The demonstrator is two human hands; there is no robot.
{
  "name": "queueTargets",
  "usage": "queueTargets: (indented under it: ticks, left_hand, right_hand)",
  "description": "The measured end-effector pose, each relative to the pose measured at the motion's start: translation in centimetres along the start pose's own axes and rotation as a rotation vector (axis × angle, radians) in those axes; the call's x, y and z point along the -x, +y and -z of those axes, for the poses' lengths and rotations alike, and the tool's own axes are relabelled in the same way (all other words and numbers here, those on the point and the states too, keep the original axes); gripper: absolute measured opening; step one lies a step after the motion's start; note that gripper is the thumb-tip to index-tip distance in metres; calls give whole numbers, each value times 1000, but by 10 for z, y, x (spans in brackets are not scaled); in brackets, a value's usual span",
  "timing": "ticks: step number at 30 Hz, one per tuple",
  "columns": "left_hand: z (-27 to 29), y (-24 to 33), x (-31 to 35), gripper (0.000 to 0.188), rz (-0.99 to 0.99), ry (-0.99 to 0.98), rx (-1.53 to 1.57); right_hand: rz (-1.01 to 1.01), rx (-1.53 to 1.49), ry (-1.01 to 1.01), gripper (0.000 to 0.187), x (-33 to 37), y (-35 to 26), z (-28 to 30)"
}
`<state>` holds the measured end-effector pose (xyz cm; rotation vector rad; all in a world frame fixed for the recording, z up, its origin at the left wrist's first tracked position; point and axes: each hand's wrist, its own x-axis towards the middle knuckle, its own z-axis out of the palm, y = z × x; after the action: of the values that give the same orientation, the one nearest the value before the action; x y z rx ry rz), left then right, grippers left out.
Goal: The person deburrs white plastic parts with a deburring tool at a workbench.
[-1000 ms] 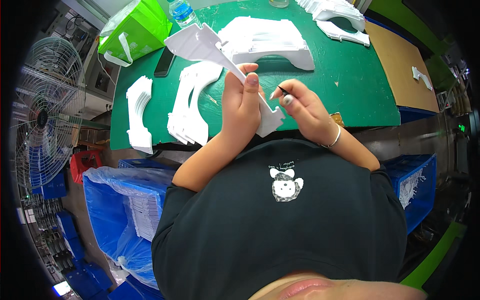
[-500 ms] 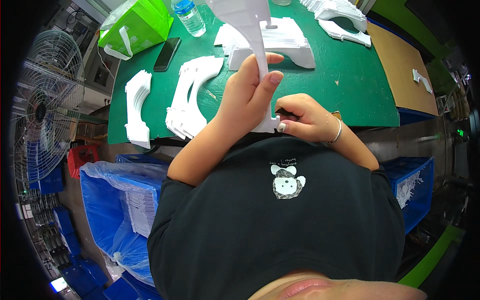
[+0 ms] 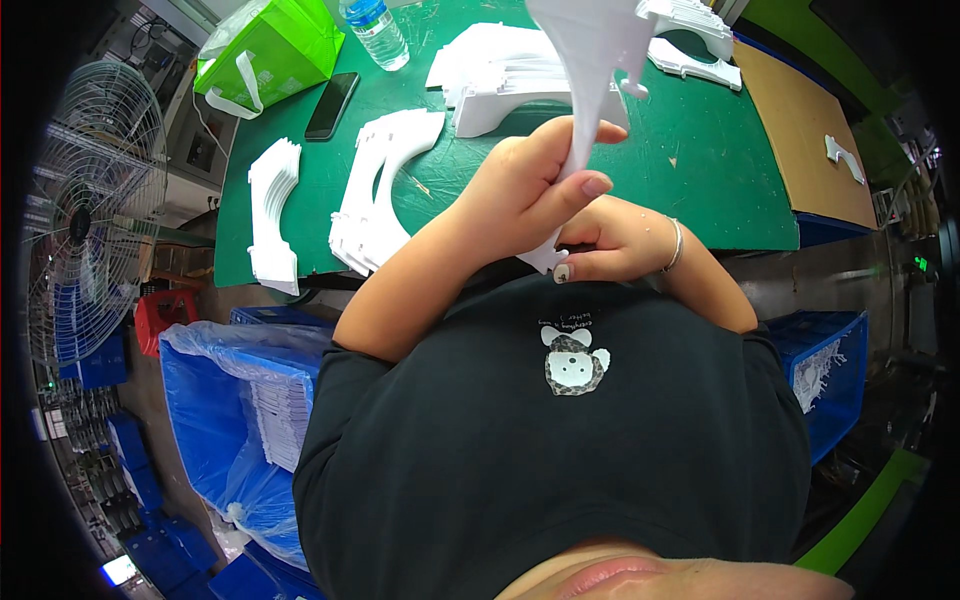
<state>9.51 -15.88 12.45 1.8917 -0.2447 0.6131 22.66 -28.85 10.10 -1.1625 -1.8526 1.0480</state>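
My left hand (image 3: 535, 185) is wrapped round the narrow middle of a white curved plastic part (image 3: 588, 60), which stands up tilted to the right before my chest. Its broad upper end runs out at the top of the view, with a small hook on its right edge. Close to the lower end of that part is my right hand (image 3: 622, 240), its fingers closed on a small dark tool that is mostly hidden. Behind my hands lies a stack of similar white parts (image 3: 490, 115). More of them (image 3: 375, 190) lie fanned to the left, beside another narrow stack (image 3: 272, 215).
On the green table (image 3: 690, 190) are a black phone (image 3: 333, 106), a water bottle (image 3: 378, 35) and a green bag (image 3: 270, 55). A cardboard sheet (image 3: 800, 130) borders the right side. Blue bins (image 3: 200, 400) flank me, and a fan (image 3: 85, 210) stands left.
The white part has tilted to the right at its upper end, and my left hand has moved slightly right and down. My right hand stays by its lower end.
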Motion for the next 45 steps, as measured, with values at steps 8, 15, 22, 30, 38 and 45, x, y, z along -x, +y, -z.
queueTargets:
  ticks: [8,15,22,30,38,45]
  left_hand:
    - [-3,-2,-6,39,-21,6,-5]
    - [-1,-6,1,21,64,343,-53]
    - [2,12,1,30,225,534,71]
    - [25,12,10,44,383,267,-140]
    - [11,-18,33,53,429,428,645]
    - [1,-15,44,88,146,242,713]
  right_hand:
    - [-242,-841,-235,35,4,29,-7]
    - [-154,-463,271,17,-2,6,-12]
    - [-44,-255,598,9,2,19,-9]
    - [-88,199,564,13,5,1,12]
    - [202,461,995,15,-3,-4,24]
    - [128,-53,1003,21,-9,-15,18]
